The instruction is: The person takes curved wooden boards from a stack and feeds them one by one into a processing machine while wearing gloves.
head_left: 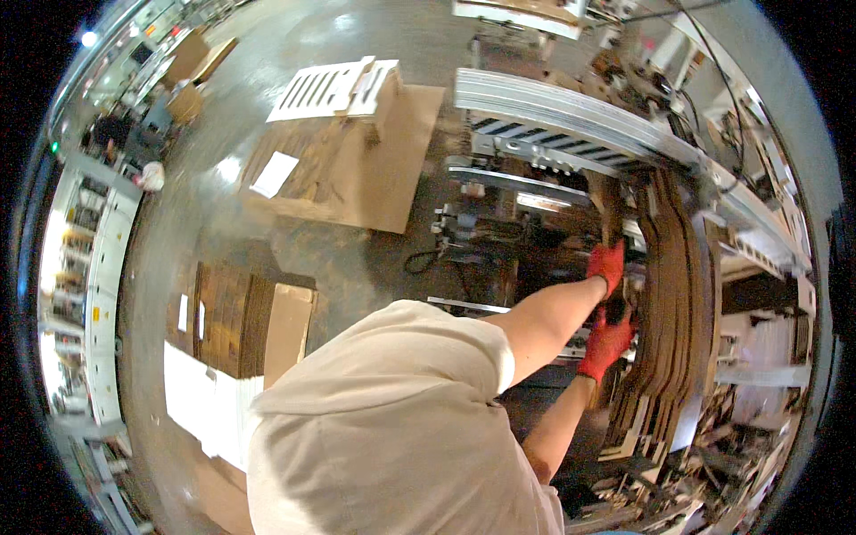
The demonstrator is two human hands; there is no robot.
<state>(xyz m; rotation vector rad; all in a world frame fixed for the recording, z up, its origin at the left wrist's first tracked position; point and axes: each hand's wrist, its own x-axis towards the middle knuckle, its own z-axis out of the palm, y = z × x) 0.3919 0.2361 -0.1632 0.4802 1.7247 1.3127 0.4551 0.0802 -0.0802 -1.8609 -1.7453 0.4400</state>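
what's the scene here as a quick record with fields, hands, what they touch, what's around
setting: workshop floor beside a metal machine frame
left hand: red glove, pressed on the stack of flattened cardboard boxes standing on edge in the machine
right hand: red glove, against the same stack, lower down
grip: cannot tell whether either hand is closed on a sheet
person: pale short-sleeved shirt, bare forearms
nearby: cardboard sheets on the floor; another flat cardboard stack at left
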